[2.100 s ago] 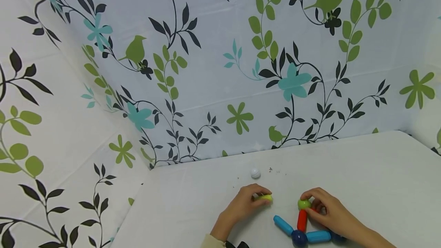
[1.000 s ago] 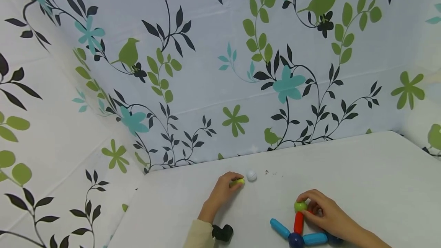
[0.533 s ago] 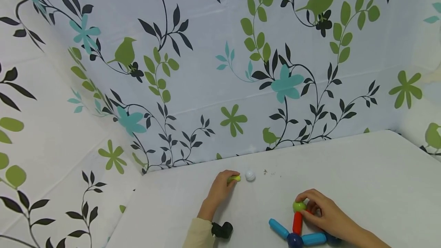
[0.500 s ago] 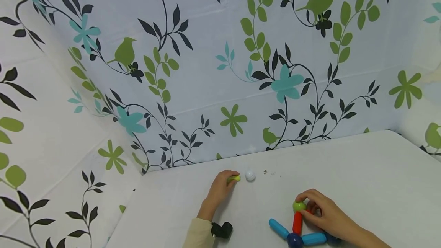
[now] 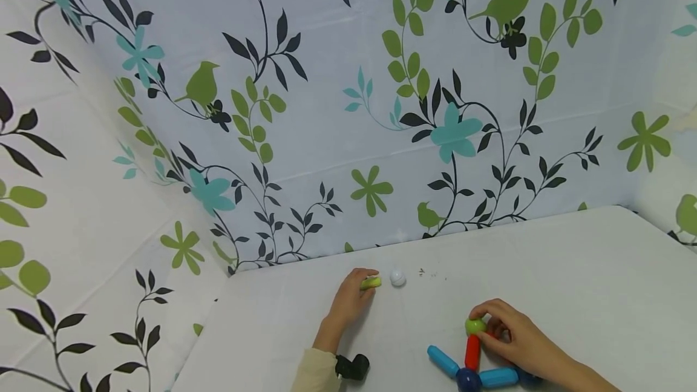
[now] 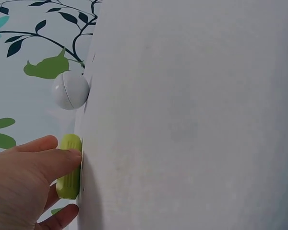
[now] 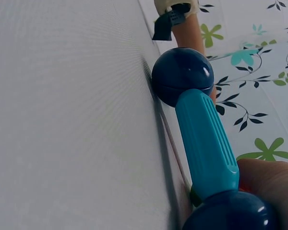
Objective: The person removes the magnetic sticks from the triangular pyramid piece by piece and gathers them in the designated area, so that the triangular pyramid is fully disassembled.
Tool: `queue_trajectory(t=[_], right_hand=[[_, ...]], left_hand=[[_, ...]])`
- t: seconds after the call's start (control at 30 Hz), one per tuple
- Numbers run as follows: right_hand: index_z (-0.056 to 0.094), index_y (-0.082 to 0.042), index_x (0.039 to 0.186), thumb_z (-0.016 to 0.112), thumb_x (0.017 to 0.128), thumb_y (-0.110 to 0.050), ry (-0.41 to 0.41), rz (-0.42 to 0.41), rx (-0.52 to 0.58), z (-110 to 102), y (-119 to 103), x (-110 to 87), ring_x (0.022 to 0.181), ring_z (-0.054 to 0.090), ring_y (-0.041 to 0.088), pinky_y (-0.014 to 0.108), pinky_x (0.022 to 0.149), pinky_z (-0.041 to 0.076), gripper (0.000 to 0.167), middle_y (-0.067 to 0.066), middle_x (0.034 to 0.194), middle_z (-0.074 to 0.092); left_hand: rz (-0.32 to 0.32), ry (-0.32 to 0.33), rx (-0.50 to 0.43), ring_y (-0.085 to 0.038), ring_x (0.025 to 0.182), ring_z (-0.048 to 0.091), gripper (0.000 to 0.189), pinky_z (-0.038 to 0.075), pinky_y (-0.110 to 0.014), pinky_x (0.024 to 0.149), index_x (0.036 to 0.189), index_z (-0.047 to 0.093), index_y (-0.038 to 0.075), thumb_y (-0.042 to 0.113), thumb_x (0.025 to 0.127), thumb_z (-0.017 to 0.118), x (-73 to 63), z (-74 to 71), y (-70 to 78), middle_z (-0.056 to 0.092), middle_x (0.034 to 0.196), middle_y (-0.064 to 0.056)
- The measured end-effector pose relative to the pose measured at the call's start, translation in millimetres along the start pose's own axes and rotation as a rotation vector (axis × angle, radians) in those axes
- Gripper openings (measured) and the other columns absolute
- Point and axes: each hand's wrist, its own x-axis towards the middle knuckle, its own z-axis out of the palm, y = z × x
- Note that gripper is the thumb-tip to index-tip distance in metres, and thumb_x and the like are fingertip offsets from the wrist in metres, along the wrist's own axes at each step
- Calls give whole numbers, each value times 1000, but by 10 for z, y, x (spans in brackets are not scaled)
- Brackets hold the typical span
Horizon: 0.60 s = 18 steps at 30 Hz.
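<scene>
In the head view my left hand (image 5: pixel 346 300) pinches a yellow-green building rod (image 5: pixel 371 283) low over the table, thumb along one side. A white ball (image 5: pixel 397 277) sits just beyond the rod's end, apart from it; the left wrist view shows the same gap between rod and ball (image 6: pixel 71 90). My right hand (image 5: pixel 514 334) grips a green ball (image 5: pixel 475 326) that tops a red rod (image 5: pixel 472 352). This rod joins a dark blue ball (image 5: pixel 469 380), which also bears two light blue rods (image 5: pixel 499 377). A second dark blue ball is partly hidden below my right hand.
The white table (image 5: pixel 588 283) ends at a patterned cloth backdrop (image 5: pixel 327 107). Small dark specks (image 5: pixel 430 273) lie right of the white ball. A black wrist device (image 5: pixel 353 368) is strapped at my left sleeve.
Over about two seconds my left hand has carried the yellow-green rod left and away from me, over to the white ball's left side. My right hand keeps its hold on the green ball.
</scene>
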Motion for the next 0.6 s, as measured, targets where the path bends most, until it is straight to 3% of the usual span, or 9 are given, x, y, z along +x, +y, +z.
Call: queue_trajectory(t=[0.2, 0.6], right_hand=[[60, -12, 111, 68, 88, -3, -12, 6, 10, 15, 3, 9, 73, 51, 2, 20, 57, 47, 26, 1, 101, 56], [60, -12, 111, 69, 87, 0, 14, -39, -8, 8, 8, -2, 73, 52, 2, 20, 60, 49, 29, -2, 101, 56]], left_hand=[[-17, 23, -55, -32, 118, 56, 33, 42, -52, 100, 121, 63, 8, 2, 89, 67, -66, -20, 26, 60, 123, -13], [55, 54, -69, -24, 113, 58, 26, 46, -43, 99, 116, 67, 9, 7, 90, 67, -177, -91, 162, 63, 116, -5]])
